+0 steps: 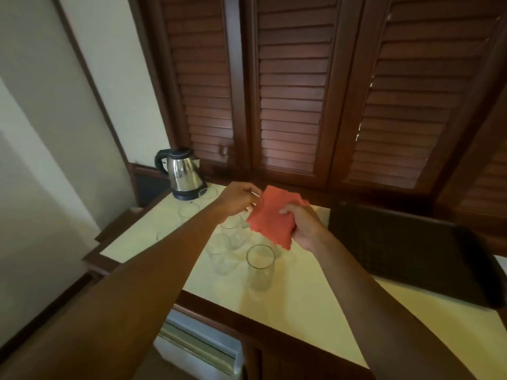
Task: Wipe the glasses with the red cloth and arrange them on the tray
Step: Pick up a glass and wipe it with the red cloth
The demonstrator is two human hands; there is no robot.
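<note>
Clear glass, tall and straight-sided, the nearest tumbler (260,266) stands upright and empty near the front edge of the cream-topped bench (315,311). Just behind it, a cluster of shorter glasses (223,252) stands close together, also upright, with nothing visible inside them; their outlines are faint against the pale top. More glasses (189,209) stand apart toward the back left corner.

Above the cluster, both hands hold the red cloth (270,218) in the air, clear of the bench. It is a salmon-red square with a ragged lower edge, hanging partly folded. The right hand (303,224) grips its right side, fingers curled round the fabric. The left hand (238,198) pinches the upper left edge between thumb and fingertips.

Along the right edge of the bench lies the dark tray (411,248), rectangular with a raised rim; nothing shows in it.

At the back left corner stands a steel kettle (183,174) with a black handle, a glass just beside its base.
</note>
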